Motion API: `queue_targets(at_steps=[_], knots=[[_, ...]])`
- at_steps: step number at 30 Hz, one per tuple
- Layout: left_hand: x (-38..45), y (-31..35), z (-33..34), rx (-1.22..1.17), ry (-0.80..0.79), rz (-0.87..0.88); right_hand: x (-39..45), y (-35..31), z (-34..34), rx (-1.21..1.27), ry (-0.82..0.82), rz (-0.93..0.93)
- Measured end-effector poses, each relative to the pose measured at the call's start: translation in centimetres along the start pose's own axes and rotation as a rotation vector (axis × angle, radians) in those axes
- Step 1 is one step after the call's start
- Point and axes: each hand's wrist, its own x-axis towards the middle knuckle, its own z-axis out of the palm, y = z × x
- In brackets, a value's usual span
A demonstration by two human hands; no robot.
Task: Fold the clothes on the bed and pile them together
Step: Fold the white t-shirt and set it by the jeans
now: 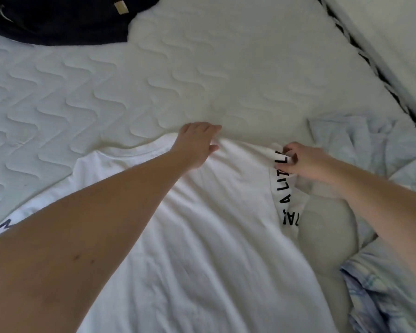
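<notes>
Your left hand (197, 143) is at the far edge of the white T-shirt (202, 236), fingers fairly straight and loosely together, thumb apart from them below; it rests on or grips that edge, but you cannot tell if any cloth is actually caught. Your right hand (303, 162) is curled, thumb and fingers pinching the shirt's right edge just beside the black lettering (285, 188). That lettering runs in a strip down the turned-over right side of the shirt, only part of it readable.

The shirt lies spread on the bed (106, 92), wrinkled, filling most of the near middle of the view, your left forearm crossing over it. A bit more dark print (5, 225) shows at the shirt's far left edge. The bed surface is a white quilted cover with a wavy stitched pattern.

Crumpled pale blue clothing (360, 145) sits just right of the shirt, under and beyond your right wrist. A blue-and-white checked garment (380, 296) lies at the lower right corner. Between it and the shirt is a greyish rounded piece of fabric (327, 229), touching the shirt's right side. A dark navy garment (58, 20) with a small tan label lies at the far left corner of the bed, well apart from the shirt.
</notes>
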Motion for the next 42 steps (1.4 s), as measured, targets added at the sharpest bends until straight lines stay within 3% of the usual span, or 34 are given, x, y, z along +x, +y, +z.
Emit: queue_targets(at_steps=[4,7,13,18,22,26,30,34,36,38,40,42], knots=[[2.5,2.6,-0.4,0.064,-0.189,-0.070,-0.5,1.8,-0.5,0.027,-0.116,-0.119],[3.2,3.1,-0.8,0.169,-0.260,-0.105,-0.8,2.8,-0.3,0.275,-0.186,-0.087],[3.0,5.9,-1.0,-0.125,-0.371,-0.033,-1.1,0.6,2.2,0.449,-0.012,-0.080],[4.5,11.3,-1.1,-0.104,-0.408,0.087,-2.9,0.7,3.0,0.528,0.158,-0.077],[5.4,15.1,-0.7,0.119,-0.487,0.154,-4.5,2.8,3.3,0.451,-0.002,-0.009],[6.1,16.7,-0.6,-0.210,-0.458,0.144,-5.3,3.7,3.5,0.179,-0.126,0.061],[6.6,18.0,-1.1,-0.515,-0.331,0.148,-6.8,5.9,2.3,0.381,-0.090,0.138],[7.4,19.7,-1.1,-0.606,-0.186,0.138,-8.7,8.0,2.0,0.850,-0.004,0.247],[7.7,20.7,-0.5,-0.601,-0.153,0.120,-9.2,8.3,2.8,0.787,0.033,0.298],[8.0,21.8,0.3,-0.734,-0.169,-0.009,-9.5,8.2,3.8,0.719,0.053,0.317],[8.2,22.9,0.9,-0.881,-0.211,-0.157,-9.6,8.0,4.4,0.763,0.069,0.326],[8.5,23.3,1.6,-0.845,-0.264,-0.191,-9.8,8.0,4.8,0.814,0.060,0.363]])
